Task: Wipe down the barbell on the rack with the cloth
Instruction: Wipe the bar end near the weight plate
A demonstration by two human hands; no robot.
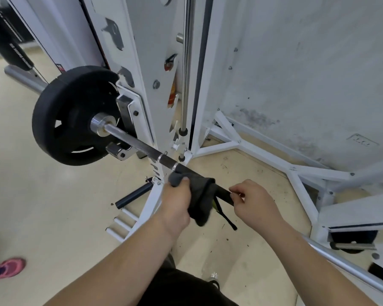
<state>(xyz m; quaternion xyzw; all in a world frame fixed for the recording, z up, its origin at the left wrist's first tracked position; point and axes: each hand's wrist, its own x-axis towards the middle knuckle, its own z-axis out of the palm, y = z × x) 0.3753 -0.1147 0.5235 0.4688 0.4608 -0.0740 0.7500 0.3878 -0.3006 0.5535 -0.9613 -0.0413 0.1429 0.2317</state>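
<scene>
Well, at the lower left edge of the frame I see a pink shoe (pixel 6 268) on the pale floor (pixel 53 217). Above it, left of centre, a black weight plate (pixel 73 115) sits on the sleeve of the barbell (pixel 142 149). The barbell rests in the hooks of the white rack (pixel 142 62) and runs diagonally down toward the lower right of the frame.

Just below centre, the left hand (pixel 177 204) grips the dark cloth (pixel 199 195). Its fingers are curled under the fabric and the thumb is pressed on top. The cloth is draped over the bar's dark knurled part, touching it, with its loose end hanging below the bar beside the wrist.

A thin black strap (pixel 227 218) dangles under the bar between the two hands. I cannot tell what it is fastened to.

Just right of the cloth, the right hand (pixel 254 202) sits on the bar with its fingers curled. Thumb and forefinger are pinching at the bar's surface near the cloth's edge. Past that wrist the bar reappears, bare and silver.

The upper right of the frame is a scuffed white wall (pixel 318 74).
</scene>
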